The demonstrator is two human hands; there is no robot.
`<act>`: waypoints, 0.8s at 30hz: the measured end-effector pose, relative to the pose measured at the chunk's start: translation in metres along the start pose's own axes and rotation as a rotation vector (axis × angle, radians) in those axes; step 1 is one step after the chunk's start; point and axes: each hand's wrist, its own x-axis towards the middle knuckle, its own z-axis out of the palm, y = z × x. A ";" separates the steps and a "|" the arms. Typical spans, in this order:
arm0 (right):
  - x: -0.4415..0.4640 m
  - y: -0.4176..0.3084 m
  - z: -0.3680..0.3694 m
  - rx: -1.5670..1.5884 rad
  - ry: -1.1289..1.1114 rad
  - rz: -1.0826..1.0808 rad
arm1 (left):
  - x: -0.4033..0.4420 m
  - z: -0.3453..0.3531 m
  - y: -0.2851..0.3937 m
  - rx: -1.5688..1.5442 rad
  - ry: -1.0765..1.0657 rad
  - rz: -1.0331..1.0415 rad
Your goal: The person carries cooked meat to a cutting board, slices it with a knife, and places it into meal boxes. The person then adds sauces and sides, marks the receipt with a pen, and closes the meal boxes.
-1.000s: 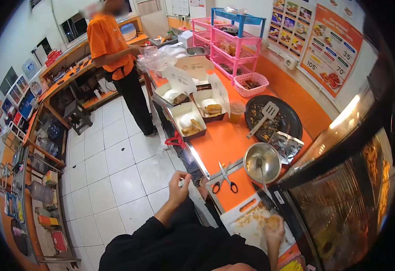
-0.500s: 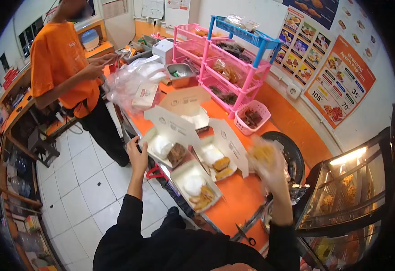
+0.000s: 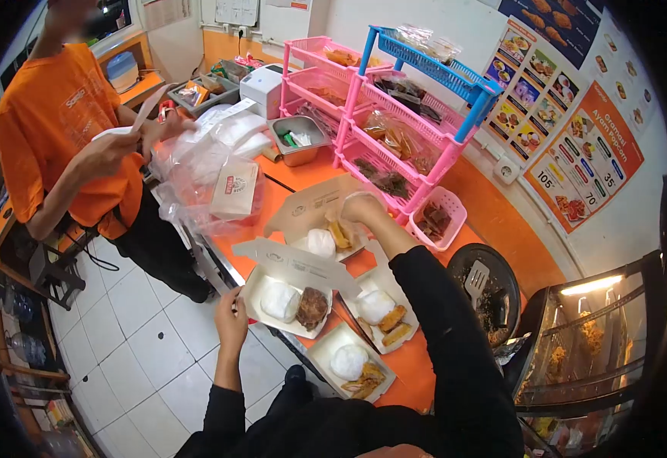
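My left hand (image 3: pixel 232 319) grips the left corner of an open cardboard food box (image 3: pixel 249 299) holding a white rice mound (image 3: pixel 280 301) and a dark brown piece of meat (image 3: pixel 313 307). Reaching across to the farthest box, my right hand (image 3: pixel 362 208) has its fingers closed at the top of a golden piece of fried chicken (image 3: pixel 340 236), beside that box's rice (image 3: pixel 321 243); its fingertips are partly hidden. Two nearer boxes hold rice with golden fried pieces (image 3: pixel 393 324) and rice with fried strips (image 3: pixel 364 380).
Pink and blue tiered racks (image 3: pixel 425 172) hold bagged food. A black pan (image 3: pixel 501 305) with a spatula (image 3: pixel 476 281) and a lit display case (image 3: pixel 585 336) stand right. At left, a person in an orange shirt (image 3: pixel 62 130) holds paper beside plastic bags (image 3: pixel 211 153).
My right hand has swung from the right side, with fried chicken in it, forward to the farthest box. My left hand stays at its box. The person at left has raised a paper.
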 end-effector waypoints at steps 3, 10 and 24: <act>0.047 -0.014 0.025 -0.319 0.019 -0.345 | 0.000 -0.004 0.009 0.032 -0.024 0.014; 0.099 -0.046 0.123 -0.372 0.007 -0.283 | 0.005 -0.003 0.005 0.068 -0.048 0.021; 0.034 0.002 0.037 -0.013 0.044 -0.364 | 0.028 0.027 0.007 0.108 -0.061 -0.004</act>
